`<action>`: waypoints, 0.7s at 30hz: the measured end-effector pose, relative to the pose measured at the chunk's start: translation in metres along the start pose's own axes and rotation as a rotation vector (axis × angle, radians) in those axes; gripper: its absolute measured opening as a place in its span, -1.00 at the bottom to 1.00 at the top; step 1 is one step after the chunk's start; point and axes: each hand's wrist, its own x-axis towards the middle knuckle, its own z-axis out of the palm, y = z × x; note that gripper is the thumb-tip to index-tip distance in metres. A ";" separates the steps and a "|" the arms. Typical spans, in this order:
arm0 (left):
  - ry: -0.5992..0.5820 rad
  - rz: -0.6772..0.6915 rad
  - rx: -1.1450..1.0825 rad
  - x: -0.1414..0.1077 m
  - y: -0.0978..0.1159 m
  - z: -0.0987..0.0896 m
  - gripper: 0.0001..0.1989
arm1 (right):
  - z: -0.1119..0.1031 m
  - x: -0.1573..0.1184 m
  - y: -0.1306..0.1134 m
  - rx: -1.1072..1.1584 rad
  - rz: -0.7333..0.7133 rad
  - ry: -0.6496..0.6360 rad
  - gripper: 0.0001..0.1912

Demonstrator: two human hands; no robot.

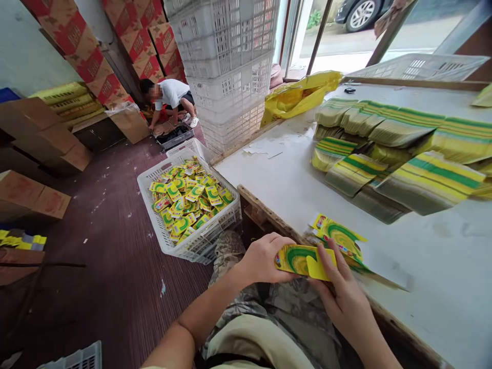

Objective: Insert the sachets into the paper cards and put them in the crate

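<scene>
Between my two hands, just over the table's near edge, is a small yellow-and-green carton (298,259). My left hand (263,259) grips its left end, thumb below and fingers on top. The fingers of my right hand (338,287) close on its right end, where a yellow flap stands out. Beyond my right hand, flat yellow cartons (338,236) lie loosely on the white tabletop (280,169). To the left of my knees, a white plastic crate (184,251) holds a heap of filled-out yellow-green cartons (188,197).
Stacks of flat cartons (400,138) cover the table's far right. A yellow sack (300,100) lies at its back edge, near tall stacked crates (230,66). A person (175,97) crouches over a dark tray on the floor. Cardboard boxes (42,133) line the left side.
</scene>
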 end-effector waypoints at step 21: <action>-0.100 -0.018 -0.134 0.002 -0.007 -0.020 -0.42 | -0.018 0.008 0.013 0.257 -0.020 -0.296 -0.70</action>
